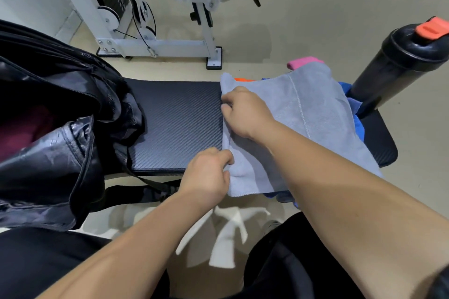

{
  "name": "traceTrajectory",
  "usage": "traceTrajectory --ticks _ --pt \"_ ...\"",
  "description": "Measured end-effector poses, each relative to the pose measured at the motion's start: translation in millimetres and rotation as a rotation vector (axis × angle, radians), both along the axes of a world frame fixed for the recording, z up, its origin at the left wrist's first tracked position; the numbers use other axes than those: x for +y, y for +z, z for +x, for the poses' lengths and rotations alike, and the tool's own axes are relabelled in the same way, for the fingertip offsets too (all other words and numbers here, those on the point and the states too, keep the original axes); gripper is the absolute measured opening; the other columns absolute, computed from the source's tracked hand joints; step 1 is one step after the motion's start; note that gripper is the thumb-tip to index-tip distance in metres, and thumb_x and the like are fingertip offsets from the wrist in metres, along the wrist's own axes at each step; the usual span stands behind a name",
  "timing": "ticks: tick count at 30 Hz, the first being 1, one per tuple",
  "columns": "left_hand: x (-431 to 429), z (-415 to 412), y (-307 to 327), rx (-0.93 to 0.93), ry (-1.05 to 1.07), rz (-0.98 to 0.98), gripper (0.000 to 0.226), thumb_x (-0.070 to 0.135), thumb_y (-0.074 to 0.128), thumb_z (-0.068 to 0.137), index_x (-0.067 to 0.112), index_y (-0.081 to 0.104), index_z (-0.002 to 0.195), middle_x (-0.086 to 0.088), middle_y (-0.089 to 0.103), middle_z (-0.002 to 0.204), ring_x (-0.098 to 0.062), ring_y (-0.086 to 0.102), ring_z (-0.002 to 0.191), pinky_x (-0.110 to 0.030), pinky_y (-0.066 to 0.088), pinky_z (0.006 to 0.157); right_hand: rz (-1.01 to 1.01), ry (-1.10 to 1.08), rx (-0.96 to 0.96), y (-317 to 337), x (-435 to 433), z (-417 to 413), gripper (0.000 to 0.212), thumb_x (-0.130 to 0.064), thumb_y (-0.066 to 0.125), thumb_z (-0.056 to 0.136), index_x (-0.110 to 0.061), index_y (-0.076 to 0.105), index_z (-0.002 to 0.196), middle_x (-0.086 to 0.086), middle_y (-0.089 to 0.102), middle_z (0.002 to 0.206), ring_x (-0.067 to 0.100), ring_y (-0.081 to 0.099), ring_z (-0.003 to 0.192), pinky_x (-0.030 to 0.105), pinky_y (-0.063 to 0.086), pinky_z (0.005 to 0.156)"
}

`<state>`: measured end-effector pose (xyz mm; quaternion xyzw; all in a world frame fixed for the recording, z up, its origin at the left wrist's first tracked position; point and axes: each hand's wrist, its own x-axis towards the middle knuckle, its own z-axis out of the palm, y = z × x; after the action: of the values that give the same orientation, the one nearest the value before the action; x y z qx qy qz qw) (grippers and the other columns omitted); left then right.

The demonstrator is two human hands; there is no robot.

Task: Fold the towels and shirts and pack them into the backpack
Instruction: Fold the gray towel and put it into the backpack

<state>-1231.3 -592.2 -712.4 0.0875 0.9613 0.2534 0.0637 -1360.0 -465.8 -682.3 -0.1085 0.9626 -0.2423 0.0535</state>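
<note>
Soft grey microfibre towel point(291, 116), on R half of black padded bench point(175, 124), is pinched at its L edge by left hand point(206, 172), bench front, and right hand point(245, 114), further back. Risk: blue clothes point(352, 109) underneath may be dragged off bench if it's yanked. Open black backpack point(48, 116) is at bench's L end.

black shaker bottle point(398, 60) on padded bench point(177, 124), near weight machine point(155, 19).
</note>
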Motion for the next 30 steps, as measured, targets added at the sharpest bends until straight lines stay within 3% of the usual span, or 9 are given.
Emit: traceTrajectory --ticks 6,9,14,17,18,21,24,27,30 --pt "-25.1 -10.4 19.6 -0.158 0.150 0.333 0.033 0.001 0.063 0.078 0.030 0.070 0.094 0.008 0.050 0.072 -0.006 0.047 0.062 -0.019 0.039 0.060 -0.103 0.004 0.010 6.4 -12.7 -3.2 0.041 -0.026 0.047 0.098 -0.020 0.060 0.136 0.001 0.054 0.137 0.020 0.053 0.123 0.036 0.045 0.100" --pt "-49.2 -16.6 34.1 -0.177 0.194 0.383 0.036 0.000 0.065 0.074 0.031 0.071 0.091 0.009 0.048 0.069 -0.004 0.043 0.054 -0.016 0.034 0.054 -0.111 0.044 -0.028 5.9 -36.4 -7.4 0.046 -0.025 0.049 0.098 -0.016 0.054 0.143 0.003 0.048 0.145 0.022 0.049 0.130 0.039 0.042 0.107" --pt "-95.3 -20.0 45.3 -0.147 0.259 0.160 0.038 0.006 0.066 0.073 0.028 0.071 0.103 0.008 0.055 0.073 -0.003 0.050 0.063 -0.016 0.035 0.059 -0.151 0.093 -0.093 6.2 -84.1 -13.6 0.048 -0.024 0.048 0.100 -0.014 0.049 0.147 0.004 0.044 0.149 0.022 0.046 0.133 0.036 0.037 0.111" --pt "-111.1 -20.2 41.0 -0.120 0.185 -0.112 0.044 0.006 0.061 0.076 0.020 0.067 0.117 -0.001 0.054 0.097 -0.021 0.056 0.089 -0.029 0.045 0.077 -0.140 0.174 -0.151 2.2 -108.1 -12.6 0.052 -0.025 0.048 0.100 -0.015 0.044 0.151 0.003 0.038 0.154 0.021 0.040 0.139 0.035 0.033 0.115" --pt "-112.8 -19.4 40.5 -0.117 0.164 -0.197 0.040 0.005 0.058 0.077 0.017 0.065 0.115 -0.003 0.051 0.099 -0.027 0.056 0.090 -0.035 0.048 0.080 -0.142 0.197 -0.171 1.1 -113.7 -11.1 0.053 -0.025 0.049 0.101 -0.016 0.042 0.152 0.003 0.035 0.157 0.020 0.037 0.142 0.034 0.031 0.117" --pt "-109.0 -15.2 44.1 -0.108 0.136 -0.405 0.023 0.009 0.054 0.085 0.014 0.061 0.106 -0.003 0.039 0.096 -0.029 0.052 0.077 -0.040 0.050 0.072 -0.182 0.259 -0.220 -0.3 -120.5 -5.8 0.055 -0.024 0.051 0.102 -0.017 0.037 0.155 0.000 0.028 0.163 0.016 0.027 0.148 0.029 0.022 0.120" --pt "-96.6 -12.9 45.7 -0.056 0.098 -0.617 0.023 0.017 0.054 0.090 0.022 0.060 0.111 -0.004 0.042 0.107 -0.028 0.051 0.096 -0.036 0.038 0.068 -0.226 0.278 -0.230 -0.2 -111.6 -1.9 0.054 -0.022 0.052 0.102 -0.023 0.038 0.154 -0.001 0.027 0.164 0.014 0.026 0.149 0.026 0.020 0.120" --pt "-79.7 -15.1 45.0 0.021 0.058 -0.623 0.018 0.024 0.056 0.091 0.025 0.059 0.109 -0.001 0.036 0.097 -0.027 0.050 0.098 -0.036 0.034 0.067 -0.240 0.196 -0.153 -0.2 -86.8 -3.2 0.049 -0.024 0.052 0.102 -0.021 0.045 0.150 0.001 0.036 0.158 0.017 0.036 0.143 0.025 0.025 0.116" --pt "-56.4 -16.8 42.5 0.045 -0.007 -0.460 0.006 0.026 0.055 0.092 0.023 0.052 0.095 0.001 0.034 0.092 -0.028 0.051 0.098 -0.036 0.033 0.068 -0.164 0.063 -0.068 -1.5 -48.2 -6.2 0.044 -0.030 0.052 0.100 -0.022 0.052 0.144 0.000 0.043 0.151 0.023 0.037 0.140 0.037 0.033 0.115"
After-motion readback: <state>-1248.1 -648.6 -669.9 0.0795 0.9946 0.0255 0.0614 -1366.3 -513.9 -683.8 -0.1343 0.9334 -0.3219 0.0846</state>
